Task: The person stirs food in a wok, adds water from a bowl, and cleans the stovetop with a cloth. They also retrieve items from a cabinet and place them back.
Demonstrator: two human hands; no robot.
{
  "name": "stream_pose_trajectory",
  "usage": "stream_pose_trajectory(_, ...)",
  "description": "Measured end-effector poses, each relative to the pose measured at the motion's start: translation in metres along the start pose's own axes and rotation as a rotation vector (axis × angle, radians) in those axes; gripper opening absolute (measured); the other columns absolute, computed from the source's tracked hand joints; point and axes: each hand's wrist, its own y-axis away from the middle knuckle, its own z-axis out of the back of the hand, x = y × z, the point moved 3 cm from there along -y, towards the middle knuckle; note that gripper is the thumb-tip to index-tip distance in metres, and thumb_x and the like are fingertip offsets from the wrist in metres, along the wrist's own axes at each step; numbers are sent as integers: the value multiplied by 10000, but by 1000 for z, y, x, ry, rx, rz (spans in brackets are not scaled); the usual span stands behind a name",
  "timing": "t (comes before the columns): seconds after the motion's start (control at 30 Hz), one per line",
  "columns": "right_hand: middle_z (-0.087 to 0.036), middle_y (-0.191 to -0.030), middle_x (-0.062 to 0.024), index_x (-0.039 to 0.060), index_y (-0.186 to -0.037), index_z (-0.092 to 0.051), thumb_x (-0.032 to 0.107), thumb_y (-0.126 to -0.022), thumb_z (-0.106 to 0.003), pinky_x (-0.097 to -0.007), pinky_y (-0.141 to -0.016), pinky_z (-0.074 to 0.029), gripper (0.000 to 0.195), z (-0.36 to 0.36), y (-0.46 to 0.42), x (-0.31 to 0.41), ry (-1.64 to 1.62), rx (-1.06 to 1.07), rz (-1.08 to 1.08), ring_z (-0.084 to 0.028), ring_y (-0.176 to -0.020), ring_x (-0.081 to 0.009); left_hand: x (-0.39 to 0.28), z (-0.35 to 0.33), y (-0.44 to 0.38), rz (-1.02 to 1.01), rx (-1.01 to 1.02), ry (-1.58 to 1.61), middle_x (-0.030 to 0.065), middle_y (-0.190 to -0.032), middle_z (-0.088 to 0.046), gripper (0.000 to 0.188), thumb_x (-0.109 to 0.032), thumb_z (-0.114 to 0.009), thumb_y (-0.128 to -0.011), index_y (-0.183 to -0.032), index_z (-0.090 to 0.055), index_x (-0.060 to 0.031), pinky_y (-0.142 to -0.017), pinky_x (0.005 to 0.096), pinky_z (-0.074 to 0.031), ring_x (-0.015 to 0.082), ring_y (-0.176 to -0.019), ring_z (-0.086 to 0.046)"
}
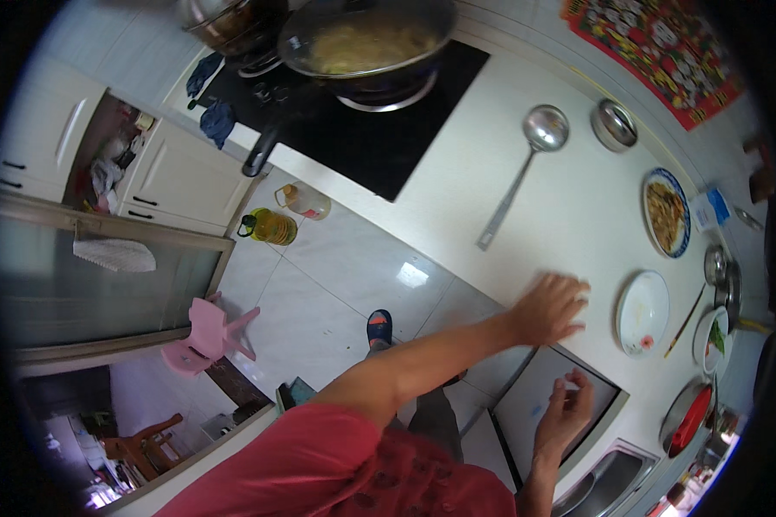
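Note:
My left hand (549, 309), blurred, hovers over or rests on the white countertop (456, 213), fingers spread and holding nothing. Contact with the counter cannot be told. To its right lies a white plate (643, 313) with a small pink-red mark near the rim. My right hand (566, 413) is lower, in front of the counter edge by a grey panel (527, 404); its fingers are loosely bent, with nothing seen in them. Beyond my left hand, a steel ladle (546, 129) lies on the counter, handle towards me.
A lidded wok (368, 48) with food sits on the black hob (420, 123). Along the wall stand a steel bowl (614, 126), a plate of cooked food (666, 216) and a steel basin (676, 426). A sink (608, 481) is lower right. Oil bottles (271, 226) and a pink chair (210, 333) stand on the floor.

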Motion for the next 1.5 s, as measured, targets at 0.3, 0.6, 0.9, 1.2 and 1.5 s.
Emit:
stream_pose_trajectory(0.3,-648,-1009,-158,5,-1102,-646,35,-770,-776,-325,-623,-516,357,-158,50,70,27,589,403,-639,-718,-248,36,221,297,520,45,-297,185,-1204,-613,123,-53,-715,-704,-780,-619,-58,-898,479,-437,358,-1066,-587)
stream_pose_trajectory(0.6,-446,-1425,-221,34,-1405,-465,310,-830,-759,-436,-1037,-436,702,-297,78,241,124,914,699,-461,-1296,-384,-72,431,560,2014,358,-814,268,-1559,-239,762,-446,-635,-891,-1489,-366,-57,-1110,635,-220,456,-1441,-201)
stream_pose_trajectory(0.9,-232,-1575,-211,49,-1466,-397,268,-858,-736,-449,-1164,-289,730,-437,62,360,66,867,1017,-222,-1460,-391,-141,400,631,2039,60,-473,307,-1198,-596,566,-355,-716,-844,-1231,-581,34,-962,472,-481,464,-1080,-593)
stream_pose_trajectory(1.2,-171,-1589,-249,59,-1470,-397,260,-865,-711,-450,-1187,-230,710,-585,56,495,-95,698,1103,-151,-1477,-419,-188,287,645,2236,-74,-80,257,-1109,-662,423,-328,-704,-864,-1137,-656,-8,-840,457,-513,409,-1017,-642)
stream_pose_trajectory(1.5,-260,-1587,-187,101,-1433,-488,379,-928,-602,-530,-1180,-184,588,-735,15,587,223,482,1290,-203,-1463,-417,-140,346,734,2243,-61,-7,256,-1094,-666,439,-288,-682,-882,-1183,-618,25,-857,460,-498,417,-1008,-639)
